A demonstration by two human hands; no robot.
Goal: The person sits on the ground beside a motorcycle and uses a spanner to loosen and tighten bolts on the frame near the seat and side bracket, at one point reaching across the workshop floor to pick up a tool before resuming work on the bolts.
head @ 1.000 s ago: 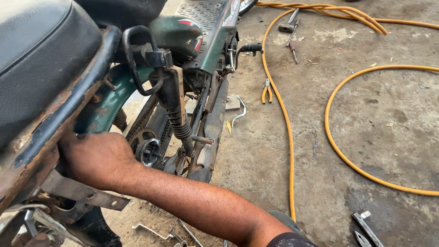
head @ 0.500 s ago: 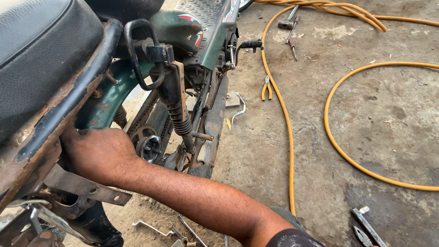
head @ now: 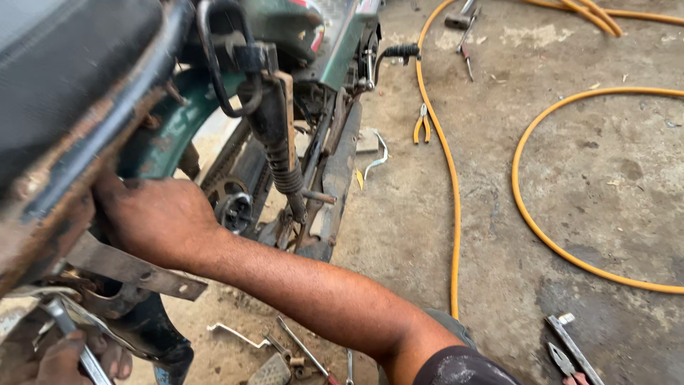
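Note:
A motorcycle stands in front of me, with its black seat at the upper left and a rusty frame rail below it. My right hand reaches in under that rail beside the green mudguard; its fingertips are hidden behind the frame. My left hand sits at the bottom left corner, closed around a silver spanner below a rusty bracket. The rear shock absorber and the chain sprocket are just right of my right hand.
A yellow hose loops over the concrete floor on the right. Yellow-handled pliers lie by it, a hammer at the top, more pliers at the bottom right. Loose metal parts lie under my forearm.
My right hand has pushed slightly further up under the frame rail. The view has tilted down, and my left hand with the spanner shows more clearly.

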